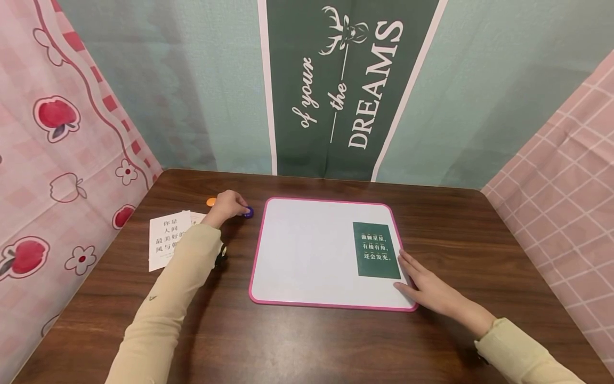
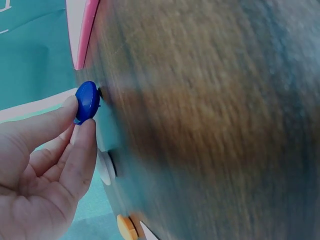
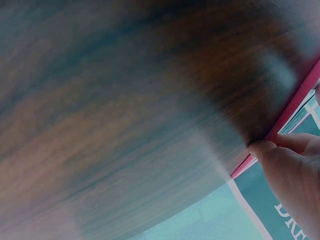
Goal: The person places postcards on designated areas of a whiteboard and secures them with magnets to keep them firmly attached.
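At the back left of the table, my left hand [image 1: 225,206] pinches a round blue magnet [image 2: 87,103] between thumb and fingertips. In the left wrist view the magnet is tilted on edge, close over the wood. To its right lies a whiteboard [image 1: 307,250] with a pink rim. A dark green card [image 1: 377,268] with white Chinese lettering lies flat near the board's right side. My right hand [image 1: 434,290] rests at the board's right edge with fingers extended, fingertips beside the card. In the right wrist view, fingers [image 3: 262,150] touch the pink rim.
White cards [image 1: 160,256] with dark lettering lie at the left, partly behind the left sleeve. An orange magnet [image 1: 211,201] lies behind them, and a white magnet [image 2: 106,167] shows in the left wrist view. A green lettered cloth [image 1: 331,154] hangs behind the wooden table.
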`<state>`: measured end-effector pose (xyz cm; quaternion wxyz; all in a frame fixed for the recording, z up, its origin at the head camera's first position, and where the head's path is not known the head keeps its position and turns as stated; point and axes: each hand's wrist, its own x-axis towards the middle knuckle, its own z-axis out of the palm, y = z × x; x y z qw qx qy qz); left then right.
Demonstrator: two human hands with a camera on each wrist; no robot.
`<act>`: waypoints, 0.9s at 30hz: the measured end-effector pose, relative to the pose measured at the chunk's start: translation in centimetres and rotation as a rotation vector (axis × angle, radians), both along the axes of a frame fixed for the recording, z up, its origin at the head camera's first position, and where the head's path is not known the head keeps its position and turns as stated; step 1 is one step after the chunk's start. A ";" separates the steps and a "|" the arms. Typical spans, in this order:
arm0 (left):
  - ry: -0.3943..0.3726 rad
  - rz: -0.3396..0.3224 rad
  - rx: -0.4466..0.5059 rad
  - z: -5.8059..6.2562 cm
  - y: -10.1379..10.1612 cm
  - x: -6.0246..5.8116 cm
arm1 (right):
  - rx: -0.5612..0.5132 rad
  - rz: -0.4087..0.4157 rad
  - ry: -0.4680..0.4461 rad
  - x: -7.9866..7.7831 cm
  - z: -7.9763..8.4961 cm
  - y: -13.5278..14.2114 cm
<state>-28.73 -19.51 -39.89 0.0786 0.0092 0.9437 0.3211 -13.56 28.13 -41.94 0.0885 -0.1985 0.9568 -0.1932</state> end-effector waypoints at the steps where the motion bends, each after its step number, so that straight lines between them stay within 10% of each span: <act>1: -0.006 0.005 0.014 0.0 0.0 0.0 | 0.000 0.000 0.000 0.0 0.0 0.0; 27: -0.069 0.088 0.175 0.4 1.3 -0.3 | 0.001 -0.010 -0.013 -0.2 -0.1 0.1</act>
